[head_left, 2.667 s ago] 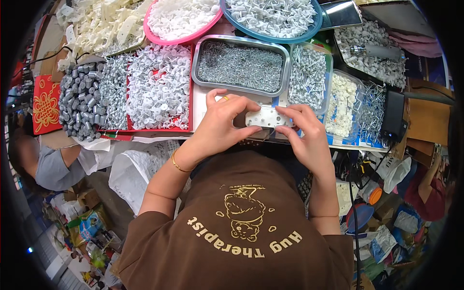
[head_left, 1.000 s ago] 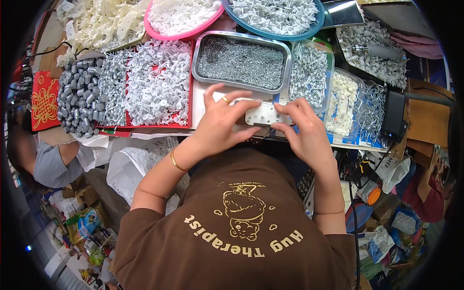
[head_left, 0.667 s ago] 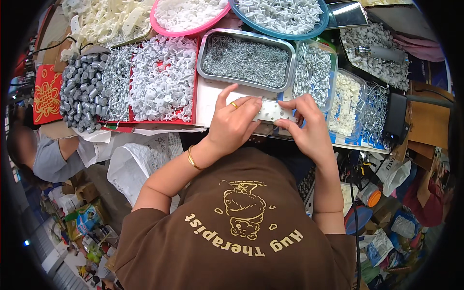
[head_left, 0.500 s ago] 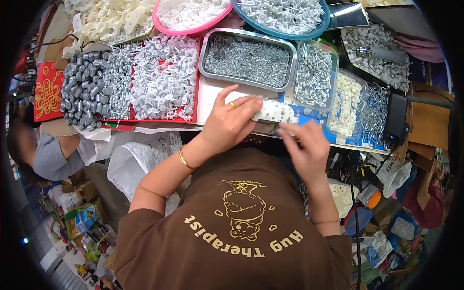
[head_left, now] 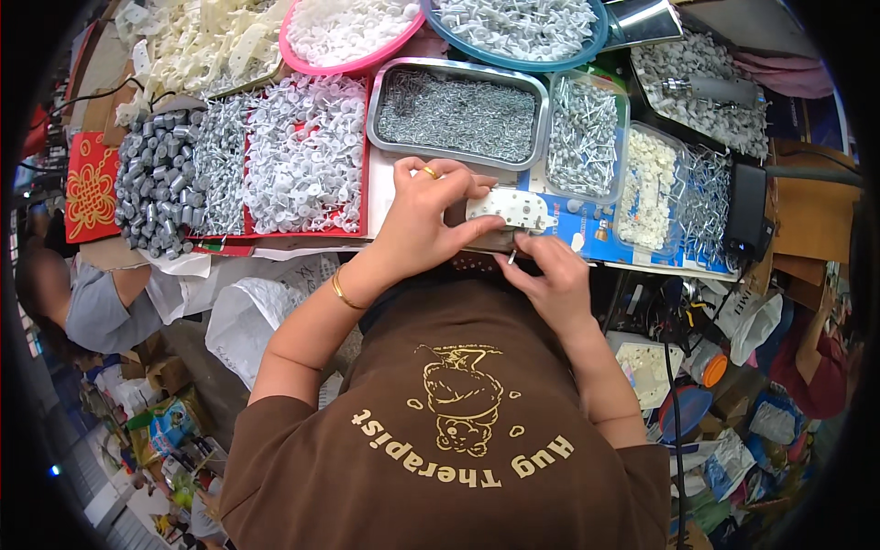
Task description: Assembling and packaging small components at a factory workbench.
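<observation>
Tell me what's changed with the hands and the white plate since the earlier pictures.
The right hand has let go of the right end of the white perforated plate and moved down toward the body; a small pale piece seems to show there. The left hand still holds the plate's left end. The metal tray stays beyond.

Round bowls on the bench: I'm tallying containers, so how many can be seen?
2: the pink bowl at the far side, and the blue bowl just right of it. The picture's upper edge cuts off both; more may be out of view.
</observation>
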The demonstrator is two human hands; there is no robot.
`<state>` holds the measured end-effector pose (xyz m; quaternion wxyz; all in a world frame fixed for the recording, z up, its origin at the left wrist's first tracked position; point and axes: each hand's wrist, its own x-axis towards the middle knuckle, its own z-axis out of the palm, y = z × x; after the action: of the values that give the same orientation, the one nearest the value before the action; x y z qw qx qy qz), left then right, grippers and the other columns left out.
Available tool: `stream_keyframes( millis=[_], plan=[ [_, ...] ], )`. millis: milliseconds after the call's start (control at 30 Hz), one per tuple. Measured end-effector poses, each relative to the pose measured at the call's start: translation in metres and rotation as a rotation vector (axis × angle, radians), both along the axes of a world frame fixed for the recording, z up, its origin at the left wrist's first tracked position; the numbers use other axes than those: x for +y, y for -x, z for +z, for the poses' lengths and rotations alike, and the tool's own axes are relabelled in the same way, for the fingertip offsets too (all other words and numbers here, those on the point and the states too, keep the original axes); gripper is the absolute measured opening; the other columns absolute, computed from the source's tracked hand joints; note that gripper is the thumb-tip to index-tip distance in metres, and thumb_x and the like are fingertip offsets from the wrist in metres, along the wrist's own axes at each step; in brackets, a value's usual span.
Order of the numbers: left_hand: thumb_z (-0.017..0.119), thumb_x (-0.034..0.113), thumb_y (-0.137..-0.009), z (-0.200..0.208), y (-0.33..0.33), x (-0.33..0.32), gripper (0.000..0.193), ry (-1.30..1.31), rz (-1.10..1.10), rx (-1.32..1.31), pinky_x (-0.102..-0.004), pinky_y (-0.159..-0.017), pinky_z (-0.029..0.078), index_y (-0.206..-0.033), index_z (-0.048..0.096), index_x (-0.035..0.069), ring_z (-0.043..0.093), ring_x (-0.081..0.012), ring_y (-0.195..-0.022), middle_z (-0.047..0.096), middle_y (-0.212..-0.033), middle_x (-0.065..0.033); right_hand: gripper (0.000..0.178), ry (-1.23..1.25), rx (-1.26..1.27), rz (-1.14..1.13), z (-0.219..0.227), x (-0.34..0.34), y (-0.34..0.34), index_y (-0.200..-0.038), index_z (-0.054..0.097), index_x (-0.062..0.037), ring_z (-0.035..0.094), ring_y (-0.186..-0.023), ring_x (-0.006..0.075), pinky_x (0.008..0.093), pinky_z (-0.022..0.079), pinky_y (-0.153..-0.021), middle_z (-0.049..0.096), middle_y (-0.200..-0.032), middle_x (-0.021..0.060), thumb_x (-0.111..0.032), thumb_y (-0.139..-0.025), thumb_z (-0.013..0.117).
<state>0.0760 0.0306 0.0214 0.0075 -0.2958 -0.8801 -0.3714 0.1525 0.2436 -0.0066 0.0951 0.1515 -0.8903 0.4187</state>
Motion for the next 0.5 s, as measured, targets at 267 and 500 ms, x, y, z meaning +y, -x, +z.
stream_keyframes(
  millis=[267,500],
  plan=[
    [0.087,0.027,-0.075,0.006,-0.002,0.005,0.035,-0.038,0.092,-0.211,-0.0399,-0.099,0.025,-0.087,0.058,0.010,0.060,-0.0171,-0.105,0.074,-0.112,0.0010,0.011,0.103,0.050,-0.158,0.008,0.019,0.020,-0.096,0.065,0.0008,0.070,-0.063,0.0162,0.0276,0.054,-0.056,0.070,-0.076,0.0086,-0.002,-0.088,0.072],
    [0.086,0.023,-0.075,-0.004,-0.013,0.009,0.038,-0.016,0.089,0.009,-0.0414,-0.095,0.033,-0.101,0.064,0.007,0.062,-0.0212,-0.103,0.073,-0.108,-0.0013,0.012,0.215,-0.259,-0.097,0.032,0.037,0.041,-0.102,0.073,-0.0022,0.069,-0.068,0.0159,0.0263,0.052,-0.061,0.072,-0.080,0.0091,-0.007,-0.093,0.066]
  ],
)
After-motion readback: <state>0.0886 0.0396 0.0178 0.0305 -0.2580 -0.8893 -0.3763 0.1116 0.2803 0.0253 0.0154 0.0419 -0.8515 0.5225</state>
